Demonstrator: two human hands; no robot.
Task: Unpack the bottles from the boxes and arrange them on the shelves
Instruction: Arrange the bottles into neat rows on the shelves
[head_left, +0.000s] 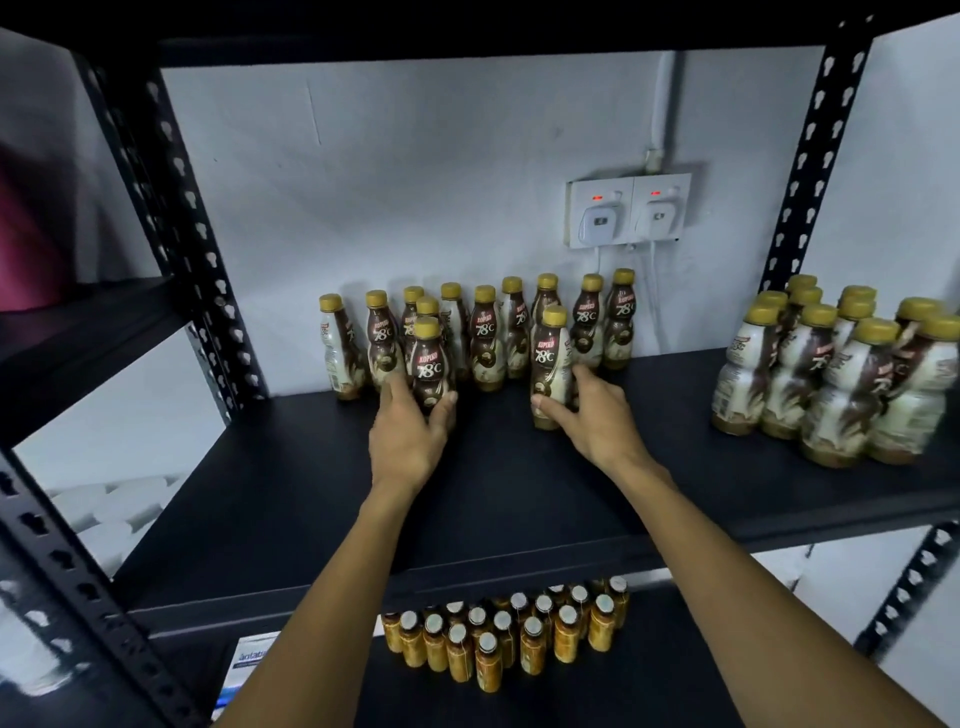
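Both hands reach onto the black shelf (322, 499), apart from each other, and each is closed around a bottle. The left hand (410, 434) grips the lower body of the near-left bottle (430, 358). The right hand (597, 415) wraps thumb and fingers round the base of the near-right bottle (549, 353). Both bottles stand upright with gold caps, just in front of the back row (485, 338), which lines the far wall. Well to the right, a tighter group of the same bottles (831, 374) stands on the same shelf. A wall socket (628, 210) with two white plugs sits above the back row. On the lower shelf (597, 696), small amber bottles (509, 634) are clustered, with a blue-and-white box (244, 670) to their left.
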